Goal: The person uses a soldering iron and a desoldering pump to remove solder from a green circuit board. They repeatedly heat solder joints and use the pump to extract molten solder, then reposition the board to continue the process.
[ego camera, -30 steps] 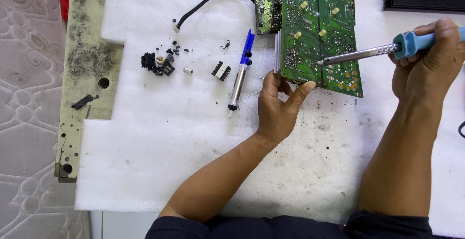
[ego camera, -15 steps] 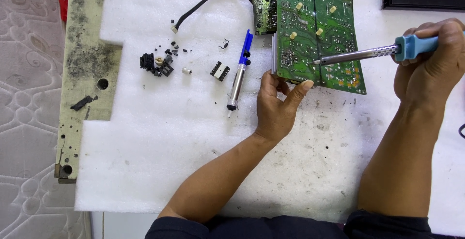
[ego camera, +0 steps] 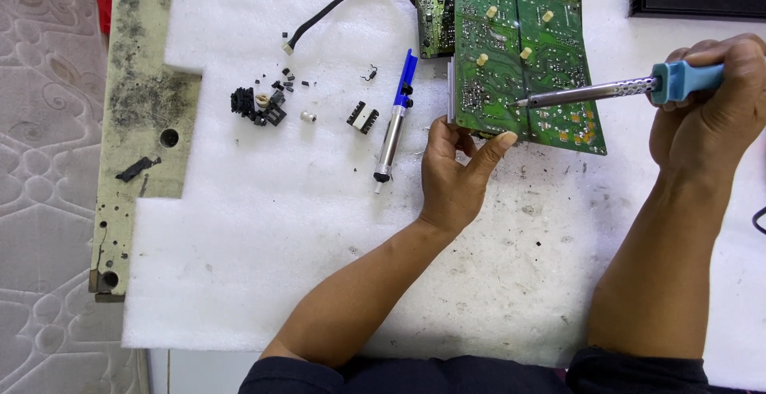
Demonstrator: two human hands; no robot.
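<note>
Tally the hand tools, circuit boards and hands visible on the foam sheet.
Hand tools: 2, blue-handled soldering iron, blue and silver desoldering pump
Green circuit boards: 1
Hands: 2, left hand, right hand
Total: 5

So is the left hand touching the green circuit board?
Touching. The head view shows the left hand gripping the green circuit board's lower edge, thumb and fingertips on it.
</note>
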